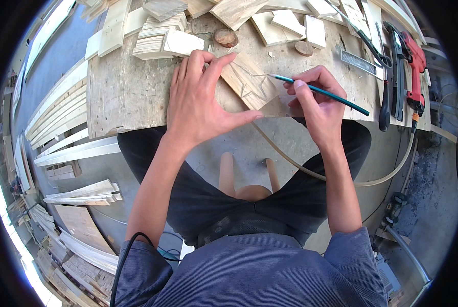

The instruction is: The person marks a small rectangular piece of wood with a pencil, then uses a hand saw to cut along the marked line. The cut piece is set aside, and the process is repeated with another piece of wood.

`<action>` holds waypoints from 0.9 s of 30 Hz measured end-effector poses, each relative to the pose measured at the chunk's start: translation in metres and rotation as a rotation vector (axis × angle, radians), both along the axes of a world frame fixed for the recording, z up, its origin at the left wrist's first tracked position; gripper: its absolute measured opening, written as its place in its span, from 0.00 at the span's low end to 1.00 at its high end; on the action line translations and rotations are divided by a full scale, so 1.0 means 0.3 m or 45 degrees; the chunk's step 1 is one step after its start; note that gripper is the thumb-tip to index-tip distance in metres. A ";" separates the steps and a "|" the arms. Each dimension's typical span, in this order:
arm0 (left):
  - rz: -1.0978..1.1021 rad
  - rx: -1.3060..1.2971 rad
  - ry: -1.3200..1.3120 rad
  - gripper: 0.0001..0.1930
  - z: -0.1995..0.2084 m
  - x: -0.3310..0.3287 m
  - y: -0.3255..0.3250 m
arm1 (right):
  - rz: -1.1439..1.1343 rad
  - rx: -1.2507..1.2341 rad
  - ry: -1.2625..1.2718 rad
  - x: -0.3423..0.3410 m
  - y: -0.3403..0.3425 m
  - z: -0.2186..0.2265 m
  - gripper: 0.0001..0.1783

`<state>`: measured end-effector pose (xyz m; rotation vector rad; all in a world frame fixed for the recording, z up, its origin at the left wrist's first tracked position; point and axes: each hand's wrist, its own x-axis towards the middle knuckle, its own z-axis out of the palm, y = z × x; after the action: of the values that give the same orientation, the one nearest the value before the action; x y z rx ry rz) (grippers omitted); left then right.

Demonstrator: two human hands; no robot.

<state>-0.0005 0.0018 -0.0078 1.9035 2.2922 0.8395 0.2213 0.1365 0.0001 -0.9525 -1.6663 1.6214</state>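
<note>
A small wooden board (262,88) lies at the workbench's near edge with a star outline drawn on it in pencil. My left hand (196,97) steadies it, index fingertip at its far left end and thumb at its near corner. In my right hand (318,100) is a dark teal pencil (341,100), pinched between thumb and fingers. Its tip hovers at or just above the board's right side, by the star; whether it touches I cannot tell.
Wood offcuts (162,36) and two round wood slices (225,37) sit beyond my hands. At the right lie a metal ruler piece (359,62), pliers-like long tool (364,38) and red air nailer (416,66) whose hose (377,182) loops across my lap. Planks (60,110) are stacked left.
</note>
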 end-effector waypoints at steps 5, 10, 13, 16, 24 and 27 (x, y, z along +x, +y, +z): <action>0.004 0.003 -0.019 0.56 0.001 0.002 0.002 | 0.047 0.078 0.074 0.010 0.002 -0.037 0.04; 0.000 0.005 -0.022 0.56 0.002 0.002 0.003 | 0.088 0.083 0.025 0.010 0.000 -0.024 0.03; 0.007 0.015 -0.017 0.56 -0.002 0.000 -0.003 | -0.015 0.049 0.026 -0.006 -0.005 -0.018 0.03; 0.006 0.013 -0.019 0.56 -0.001 0.000 0.001 | -0.007 0.062 0.032 0.001 -0.003 -0.022 0.03; 0.012 0.007 -0.011 0.56 0.001 0.001 0.002 | -0.007 0.054 0.021 -0.002 -0.007 -0.019 0.04; 0.009 0.005 -0.007 0.56 0.000 0.001 0.002 | -0.012 0.084 0.056 -0.002 -0.005 -0.030 0.04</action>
<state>-0.0003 0.0025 -0.0079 1.8938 2.2969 0.8492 0.2207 0.1350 -0.0089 -0.8849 -1.6723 1.5602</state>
